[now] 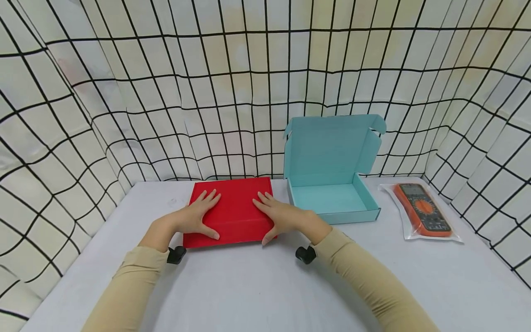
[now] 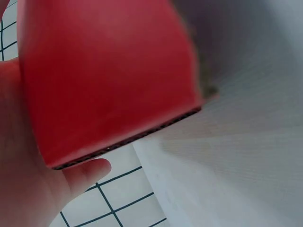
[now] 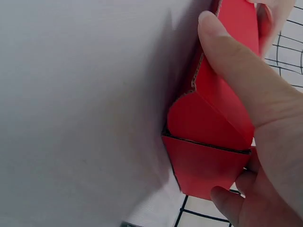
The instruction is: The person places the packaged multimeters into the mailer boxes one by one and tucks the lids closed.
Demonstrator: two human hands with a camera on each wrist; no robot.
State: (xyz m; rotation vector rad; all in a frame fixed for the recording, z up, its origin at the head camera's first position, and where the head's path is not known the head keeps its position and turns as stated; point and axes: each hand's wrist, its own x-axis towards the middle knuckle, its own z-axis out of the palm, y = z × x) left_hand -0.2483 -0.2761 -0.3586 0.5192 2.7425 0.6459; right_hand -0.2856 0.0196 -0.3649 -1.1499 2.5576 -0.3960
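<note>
A red cardboard box (image 1: 232, 198) lies on the table, its lid lowered and its front flap (image 1: 237, 232) tilted out toward me. My left hand (image 1: 188, 218) rests on the left part of the box, fingers spread over the lid and thumb on the flap. On the right end, my right hand (image 1: 285, 218) touches the lid with spread fingers. Its thumb (image 3: 236, 59) lies along the flap in the right wrist view, near a rounded side tab (image 3: 208, 120). The left wrist view shows a red panel (image 2: 109, 80) with a bare corrugated edge. The box's contents are hidden.
To the right stands a light blue box (image 1: 335, 198), its lid raised. Farther right, an orange and black multimeter (image 1: 423, 207) lies in a clear plastic bag. White cloth walls with a black grid (image 1: 244, 87) enclose the white table (image 1: 232, 295) at the back and sides.
</note>
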